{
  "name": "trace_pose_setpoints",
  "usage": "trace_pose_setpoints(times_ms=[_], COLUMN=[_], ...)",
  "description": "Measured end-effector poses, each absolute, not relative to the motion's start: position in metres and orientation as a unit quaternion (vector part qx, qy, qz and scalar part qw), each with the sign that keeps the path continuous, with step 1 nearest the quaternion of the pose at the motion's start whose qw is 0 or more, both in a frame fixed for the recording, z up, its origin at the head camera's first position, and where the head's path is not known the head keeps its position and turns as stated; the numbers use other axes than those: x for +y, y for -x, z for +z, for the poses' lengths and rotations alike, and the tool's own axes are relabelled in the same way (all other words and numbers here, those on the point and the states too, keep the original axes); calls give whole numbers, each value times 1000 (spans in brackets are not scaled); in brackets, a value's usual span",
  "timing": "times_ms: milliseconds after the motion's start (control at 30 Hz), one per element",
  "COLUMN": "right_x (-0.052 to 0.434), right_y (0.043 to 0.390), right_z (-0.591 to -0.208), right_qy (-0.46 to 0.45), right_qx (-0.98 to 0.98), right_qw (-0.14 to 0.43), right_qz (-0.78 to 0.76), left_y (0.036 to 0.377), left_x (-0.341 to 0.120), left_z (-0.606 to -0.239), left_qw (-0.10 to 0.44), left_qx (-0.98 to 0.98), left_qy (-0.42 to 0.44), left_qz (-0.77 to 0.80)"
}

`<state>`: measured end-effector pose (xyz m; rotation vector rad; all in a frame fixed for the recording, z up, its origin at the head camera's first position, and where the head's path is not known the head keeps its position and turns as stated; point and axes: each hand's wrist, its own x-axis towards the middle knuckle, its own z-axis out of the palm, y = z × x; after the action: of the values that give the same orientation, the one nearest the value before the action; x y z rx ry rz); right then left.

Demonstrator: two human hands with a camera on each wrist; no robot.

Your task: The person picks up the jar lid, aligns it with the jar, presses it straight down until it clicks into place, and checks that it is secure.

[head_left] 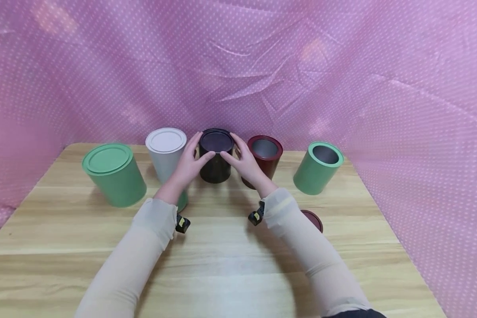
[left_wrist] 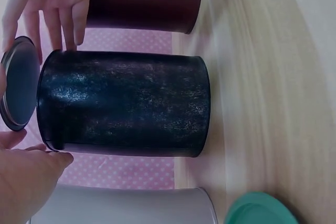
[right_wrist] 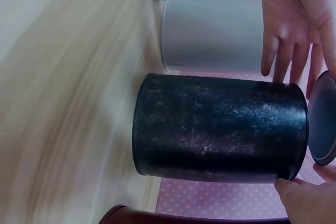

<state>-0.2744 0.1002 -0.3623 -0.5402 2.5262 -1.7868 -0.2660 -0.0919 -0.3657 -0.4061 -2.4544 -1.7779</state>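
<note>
Near the middle of the counter (head_left: 230,247), the left hand (head_left: 188,165) and right hand (head_left: 244,163) are pinching the lid (head_left: 216,140) above the black tin (head_left: 215,170), seemingly light, stiff and slick, best gripped at its rim, between the farther white tin (head_left: 165,152) and maroon tin (head_left: 264,159).
</note>
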Motion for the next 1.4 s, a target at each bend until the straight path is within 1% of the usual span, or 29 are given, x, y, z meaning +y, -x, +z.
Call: trace_pose_setpoints(times_ms=[133,433,667,800,1167,1400], right_x=[98,92,89,89,82,82], right_y=[278,293,301,303,309,310], right_z=[-364,-364,-367,-370,-373,-373], right_qy=[167,154,145,140,128,128], right_qx=[801,799,807,809,852,842], right_qw=[8,-10,-17,-14,-33,-35], right_qz=[-575,-581,-572,-571,-507,-524], left_y=[270,282,288,291,299,300], left_x=[-92,-89,-89,-90,-96,-96], left_z=[-367,-365,-367,-370,-371,-368], left_qw=[33,53,55,52,36,25], left_qx=[-802,-802,-816,-817,-825,-844], left_qy=[130,126,115,111,104,105], left_qz=[-581,-582,-564,-564,-554,-525])
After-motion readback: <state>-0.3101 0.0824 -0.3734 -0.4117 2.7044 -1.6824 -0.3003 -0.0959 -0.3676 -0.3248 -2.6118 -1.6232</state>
